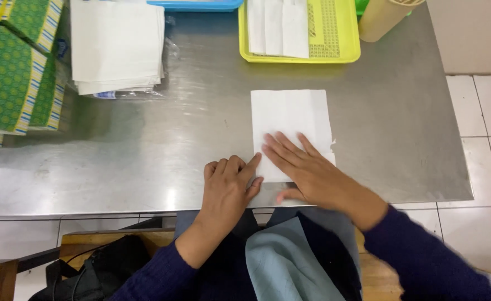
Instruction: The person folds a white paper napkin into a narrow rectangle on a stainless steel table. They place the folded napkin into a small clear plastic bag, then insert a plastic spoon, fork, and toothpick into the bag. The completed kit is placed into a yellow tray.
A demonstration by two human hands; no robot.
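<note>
Right then, your right hand [307, 170] lay flat, fingers spread, on the near half of the white rectangular paper napkin [292, 122] — gripping nothing, only pressing. Your left hand [227, 184] sat just beside it at nine o'clock, loosely curled, its forefinger touching the napkin's left edge. The napkin lay on the brushed steel table [145, 150], long axis running twelve to six, its near end close to the table's front edge. Bare steel stretched to nine and three o'clock — the yellow perforated plastic tray [334, 33] stood at twelve, the stack of white folded napkins [117, 44] at ten.
</note>
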